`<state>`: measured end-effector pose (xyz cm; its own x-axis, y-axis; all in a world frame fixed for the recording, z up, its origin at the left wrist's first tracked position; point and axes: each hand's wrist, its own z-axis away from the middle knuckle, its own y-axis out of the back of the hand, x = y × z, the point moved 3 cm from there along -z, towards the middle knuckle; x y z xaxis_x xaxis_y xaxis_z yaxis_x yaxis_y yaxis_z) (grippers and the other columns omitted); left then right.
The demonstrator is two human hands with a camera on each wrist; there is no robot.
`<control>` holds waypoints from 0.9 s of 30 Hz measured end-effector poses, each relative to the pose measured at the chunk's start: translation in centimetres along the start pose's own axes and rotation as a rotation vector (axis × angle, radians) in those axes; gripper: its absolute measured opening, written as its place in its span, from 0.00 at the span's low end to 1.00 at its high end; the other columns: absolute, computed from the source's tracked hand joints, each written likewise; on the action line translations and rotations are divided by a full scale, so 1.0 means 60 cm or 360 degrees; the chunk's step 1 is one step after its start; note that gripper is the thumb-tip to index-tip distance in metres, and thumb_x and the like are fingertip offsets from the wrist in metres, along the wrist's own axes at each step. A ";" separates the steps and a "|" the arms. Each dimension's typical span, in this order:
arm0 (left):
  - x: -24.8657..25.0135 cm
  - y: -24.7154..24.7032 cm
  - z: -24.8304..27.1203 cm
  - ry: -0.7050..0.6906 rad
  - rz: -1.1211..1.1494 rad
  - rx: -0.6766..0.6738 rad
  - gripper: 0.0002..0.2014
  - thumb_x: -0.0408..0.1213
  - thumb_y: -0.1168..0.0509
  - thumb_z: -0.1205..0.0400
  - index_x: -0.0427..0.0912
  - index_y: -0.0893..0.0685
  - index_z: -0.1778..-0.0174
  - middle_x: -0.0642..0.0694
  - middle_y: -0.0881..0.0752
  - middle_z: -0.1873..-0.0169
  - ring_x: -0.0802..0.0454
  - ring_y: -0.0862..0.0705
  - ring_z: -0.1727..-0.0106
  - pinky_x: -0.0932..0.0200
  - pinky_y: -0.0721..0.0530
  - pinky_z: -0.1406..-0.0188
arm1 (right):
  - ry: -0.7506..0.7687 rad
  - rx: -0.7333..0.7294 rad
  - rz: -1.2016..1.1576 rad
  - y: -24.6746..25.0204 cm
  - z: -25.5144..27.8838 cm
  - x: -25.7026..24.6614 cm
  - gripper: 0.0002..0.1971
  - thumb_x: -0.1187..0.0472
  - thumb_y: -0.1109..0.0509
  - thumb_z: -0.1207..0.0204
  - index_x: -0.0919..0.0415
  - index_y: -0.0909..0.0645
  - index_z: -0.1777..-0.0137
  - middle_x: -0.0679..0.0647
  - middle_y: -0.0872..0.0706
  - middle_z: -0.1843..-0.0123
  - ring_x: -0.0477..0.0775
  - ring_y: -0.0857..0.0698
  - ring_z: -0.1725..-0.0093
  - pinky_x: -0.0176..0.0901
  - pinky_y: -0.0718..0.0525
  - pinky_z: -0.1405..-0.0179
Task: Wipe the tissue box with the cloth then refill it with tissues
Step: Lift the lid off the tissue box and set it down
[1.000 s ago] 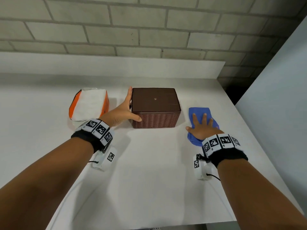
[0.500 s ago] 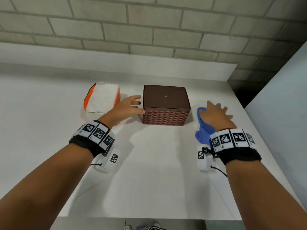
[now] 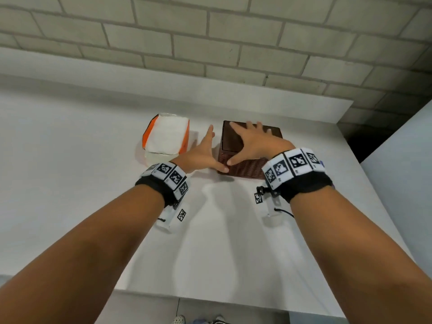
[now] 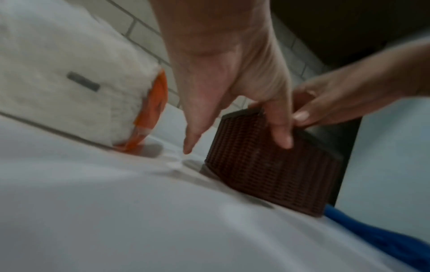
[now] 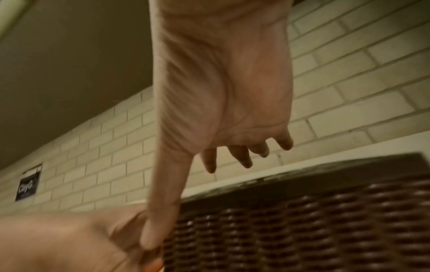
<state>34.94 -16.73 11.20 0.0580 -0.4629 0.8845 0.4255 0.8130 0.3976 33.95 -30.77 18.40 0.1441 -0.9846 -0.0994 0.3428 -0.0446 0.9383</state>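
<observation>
The brown woven tissue box (image 3: pixel 247 170) stands on the white table, its lid on. My left hand (image 3: pixel 208 153) lies along the box's left side with fingers straight and its thumb on the front left corner. My right hand (image 3: pixel 251 139) is spread over the lid, fingers reaching toward the back and the thumb down on the front edge beside the left thumb. In the left wrist view the box (image 4: pixel 267 171) shows both thumbs on it, and the blue cloth (image 4: pixel 384 241) lies loose on the table to its right. The head view hides the cloth behind my right wrist.
An orange and white pack of tissues (image 3: pixel 167 139) lies just left of the box. The white table (image 3: pixel 93 171) ends at a raised ledge under a brick wall (image 3: pixel 210 43). A pale panel (image 3: pixel 397 174) stands at the right edge.
My right hand let go of the blue cloth and swung left onto the top of the box. My left hand stayed by the box's left side.
</observation>
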 end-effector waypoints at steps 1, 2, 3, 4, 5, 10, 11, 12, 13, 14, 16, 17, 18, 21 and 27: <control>0.002 -0.002 -0.006 0.0001 -0.0030 -0.0042 0.66 0.31 0.20 0.33 0.50 0.71 0.19 0.48 0.57 0.15 0.48 0.53 0.15 0.51 0.42 0.19 | 0.0008 -0.0045 0.0056 -0.002 -0.009 -0.006 0.61 0.39 0.22 0.38 0.44 0.63 0.16 0.62 0.60 0.14 0.68 0.63 0.16 0.70 0.58 0.20; 0.003 -0.002 -0.012 -0.0001 -0.0066 -0.0079 0.67 0.31 0.20 0.33 0.50 0.73 0.20 0.48 0.59 0.15 0.48 0.55 0.15 0.50 0.43 0.18 | 0.0016 -0.0085 0.0114 -0.003 -0.018 -0.012 0.63 0.38 0.21 0.40 0.44 0.65 0.17 0.62 0.61 0.14 0.68 0.64 0.16 0.70 0.58 0.20; 0.003 -0.001 -0.017 0.0003 -0.0095 -0.0109 0.68 0.31 0.20 0.33 0.49 0.75 0.20 0.47 0.61 0.15 0.48 0.55 0.15 0.49 0.43 0.17 | 0.0025 -0.0119 0.0167 -0.002 -0.025 -0.017 0.65 0.38 0.20 0.42 0.44 0.66 0.17 0.62 0.62 0.14 0.68 0.64 0.16 0.70 0.58 0.20; 0.003 0.000 -0.021 -0.0001 -0.0113 -0.0145 0.69 0.32 0.20 0.34 0.49 0.76 0.21 0.46 0.62 0.16 0.48 0.54 0.15 0.47 0.42 0.17 | 0.0031 -0.0147 0.0209 0.000 -0.032 -0.021 0.66 0.38 0.20 0.43 0.44 0.66 0.17 0.62 0.63 0.14 0.67 0.64 0.16 0.70 0.58 0.20; 0.003 0.002 -0.025 -0.0008 -0.0122 -0.0180 0.70 0.33 0.19 0.35 0.50 0.77 0.22 0.46 0.63 0.16 0.47 0.53 0.15 0.47 0.41 0.17 | 0.0033 -0.0172 0.0240 0.003 -0.040 -0.024 0.67 0.37 0.19 0.44 0.43 0.67 0.17 0.61 0.64 0.14 0.67 0.65 0.16 0.70 0.57 0.20; 0.009 0.004 -0.037 -0.0144 -0.0047 -0.0300 0.74 0.32 0.17 0.39 0.52 0.78 0.22 0.49 0.56 0.15 0.50 0.43 0.16 0.49 0.33 0.20 | 0.0056 -0.0255 0.0261 0.022 -0.070 -0.035 0.69 0.39 0.17 0.48 0.41 0.66 0.18 0.59 0.65 0.14 0.66 0.66 0.16 0.73 0.49 0.21; 0.009 0.002 -0.041 -0.0179 -0.0002 -0.0303 0.73 0.27 0.18 0.38 0.52 0.76 0.21 0.50 0.53 0.16 0.51 0.41 0.17 0.52 0.31 0.22 | 0.0056 -0.0275 0.0260 0.024 -0.074 -0.036 0.70 0.40 0.17 0.48 0.41 0.67 0.18 0.59 0.65 0.14 0.66 0.66 0.16 0.72 0.48 0.21; 0.010 0.001 -0.045 -0.0211 0.0034 -0.0305 0.71 0.24 0.19 0.37 0.52 0.75 0.20 0.51 0.49 0.16 0.53 0.38 0.19 0.56 0.28 0.25 | 0.0059 -0.0300 0.0252 0.024 -0.078 -0.038 0.70 0.40 0.16 0.49 0.41 0.67 0.18 0.59 0.64 0.14 0.65 0.66 0.16 0.70 0.48 0.21; 0.009 0.000 -0.048 -0.0238 0.0055 -0.0314 0.70 0.21 0.20 0.37 0.52 0.73 0.20 0.51 0.47 0.17 0.54 0.36 0.20 0.61 0.26 0.28 | 0.0062 -0.0319 0.0250 0.024 -0.081 -0.039 0.70 0.41 0.16 0.49 0.41 0.67 0.18 0.59 0.62 0.14 0.65 0.64 0.15 0.68 0.46 0.21; 0.009 0.000 -0.052 -0.0261 0.0062 -0.0323 0.69 0.20 0.21 0.37 0.52 0.72 0.19 0.51 0.46 0.18 0.55 0.36 0.21 0.64 0.25 0.30 | 0.0064 -0.0325 0.0264 0.023 -0.083 -0.040 0.70 0.41 0.16 0.49 0.41 0.66 0.18 0.59 0.59 0.14 0.65 0.60 0.15 0.67 0.43 0.21; 0.008 0.001 -0.058 -0.0275 0.0051 -0.0311 0.68 0.21 0.21 0.37 0.51 0.68 0.18 0.52 0.46 0.18 0.54 0.37 0.21 0.61 0.27 0.28 | 0.0071 -0.0330 0.0300 0.025 -0.087 -0.041 0.69 0.41 0.16 0.49 0.40 0.65 0.18 0.58 0.52 0.14 0.65 0.49 0.16 0.63 0.34 0.25; 0.007 0.003 -0.060 -0.0268 0.0044 -0.0307 0.68 0.21 0.20 0.37 0.51 0.67 0.18 0.51 0.47 0.18 0.53 0.38 0.20 0.58 0.28 0.25 | 0.0079 -0.0339 0.0304 0.027 -0.088 -0.041 0.68 0.42 0.16 0.48 0.40 0.64 0.18 0.58 0.50 0.15 0.65 0.45 0.17 0.62 0.30 0.27; 0.006 0.003 -0.062 -0.0257 0.0043 -0.0310 0.68 0.22 0.20 0.38 0.50 0.67 0.18 0.52 0.48 0.17 0.52 0.39 0.19 0.55 0.29 0.24 | 0.0088 -0.0351 0.0299 0.028 -0.089 -0.041 0.67 0.44 0.16 0.47 0.41 0.64 0.17 0.58 0.48 0.16 0.64 0.41 0.18 0.61 0.26 0.28; 0.002 0.004 -0.067 -0.0206 -0.0014 -0.0281 0.67 0.25 0.18 0.39 0.47 0.64 0.18 0.48 0.45 0.18 0.49 0.37 0.20 0.49 0.27 0.24 | 0.0114 -0.0358 0.0294 0.030 -0.089 -0.041 0.64 0.47 0.16 0.45 0.41 0.59 0.17 0.57 0.44 0.19 0.64 0.37 0.21 0.60 0.23 0.31; -0.008 0.005 -0.075 -0.0167 -0.0156 -0.0202 0.66 0.32 0.17 0.42 0.39 0.59 0.18 0.44 0.39 0.22 0.48 0.33 0.22 0.55 0.25 0.28 | 0.0139 -0.0316 0.0354 0.031 -0.092 -0.044 0.58 0.44 0.16 0.48 0.43 0.46 0.19 0.56 0.37 0.25 0.61 0.32 0.26 0.60 0.22 0.33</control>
<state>39.08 -17.86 9.79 -0.0809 -0.4932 0.8661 0.5354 0.7114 0.4551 39.35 -27.34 18.55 0.3120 -0.9479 0.0648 0.4676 0.2126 0.8580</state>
